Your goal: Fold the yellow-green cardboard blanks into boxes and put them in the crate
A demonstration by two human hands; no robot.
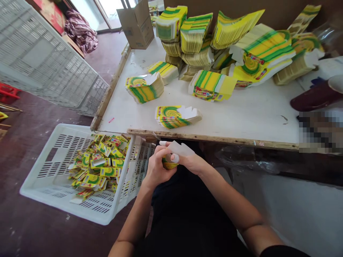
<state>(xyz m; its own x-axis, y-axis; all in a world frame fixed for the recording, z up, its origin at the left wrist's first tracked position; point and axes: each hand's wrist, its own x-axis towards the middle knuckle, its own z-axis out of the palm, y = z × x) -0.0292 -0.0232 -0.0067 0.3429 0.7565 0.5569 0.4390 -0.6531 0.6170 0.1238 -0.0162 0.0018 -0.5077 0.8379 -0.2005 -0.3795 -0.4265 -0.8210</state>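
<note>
Between my two hands, just below the table's front edge, is a small yellow carton [169, 165] with a pale inner side turned up. My left hand [157, 167] has its fingers curled round the left side of it. The fingers of my right hand [189, 160] grip the carton's other side, with white covers on the thumb and a fingertip. Much of the carton is hidden by the fingers. Ahead on the table lies a short fanned stack of flat yellow-green cartons [173, 117]. Left and below, a white crate [66, 210] holds many folded yellow cartons [99, 162].
On the white table [241, 117], more carton stacks [144, 87] stand toward the back, with a brown cardboard box [138, 26] at the far left corner. A dark red cup [313, 95] lies at right. Tall white crates [50, 57] stand left of the table.
</note>
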